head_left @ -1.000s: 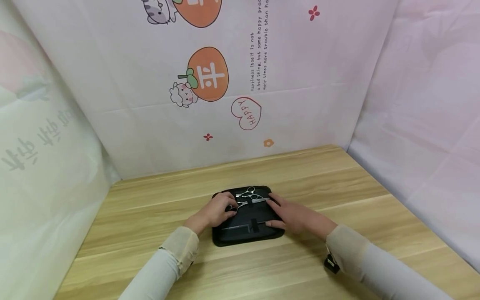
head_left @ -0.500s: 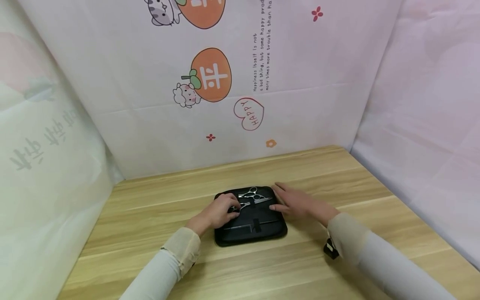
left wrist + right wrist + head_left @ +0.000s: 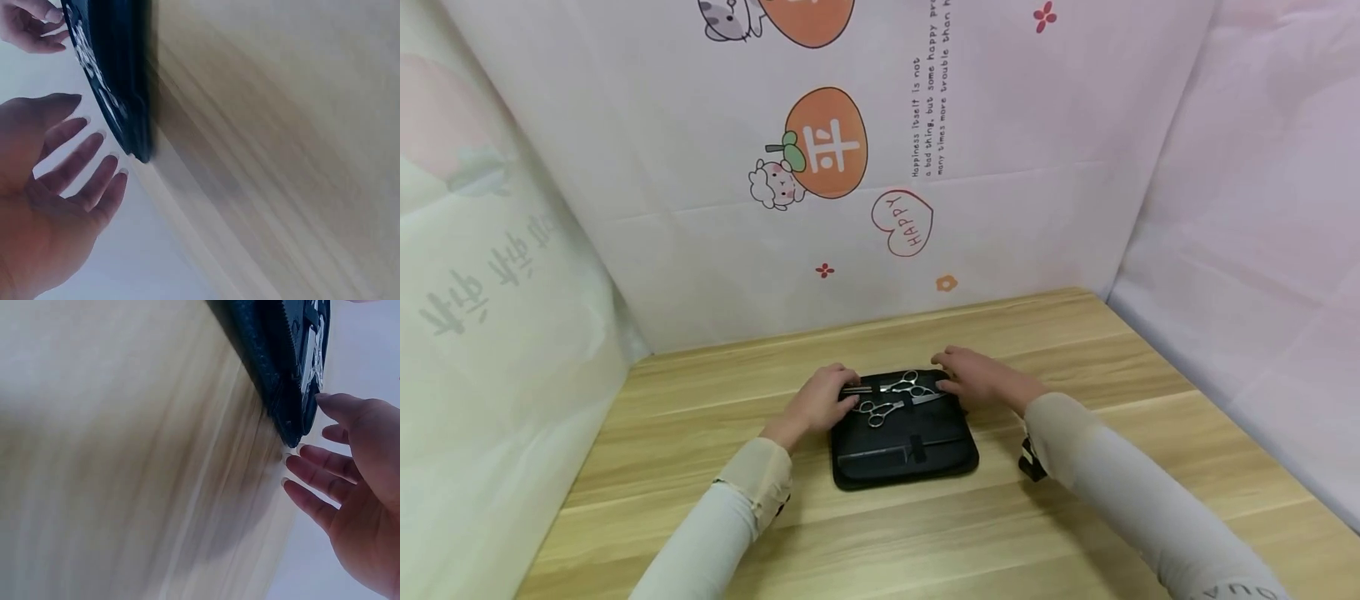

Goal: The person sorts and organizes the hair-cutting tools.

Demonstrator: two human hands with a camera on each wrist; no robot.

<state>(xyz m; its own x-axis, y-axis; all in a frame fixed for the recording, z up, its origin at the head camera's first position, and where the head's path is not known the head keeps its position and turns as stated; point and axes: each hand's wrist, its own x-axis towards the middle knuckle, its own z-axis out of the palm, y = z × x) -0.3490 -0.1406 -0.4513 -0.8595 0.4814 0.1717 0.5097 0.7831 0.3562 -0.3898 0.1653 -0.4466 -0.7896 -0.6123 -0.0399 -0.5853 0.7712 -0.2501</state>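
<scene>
A black scissor case lies flat on the wooden table, its inside facing up. Two silver pairs of hairdressing scissors sit strapped in its back half, handles partly overlapping. Along the front half a dark comb lies under a strap. My left hand is at the case's back left corner, its fingers spread and loosely bent in the left wrist view. At the back right corner is my right hand; in the right wrist view its fingers are extended and the thumb tip is right at the case's rim.
The wooden table extends around the case on all sides. A white printed cloth hangs behind the table, with more cloth to the left and right. A small black device is worn under the right wrist.
My left hand has left the scissor handles and moved back to the case's rear left corner, uncovering them. My right hand has slid from the right edge toward the rear right corner.
</scene>
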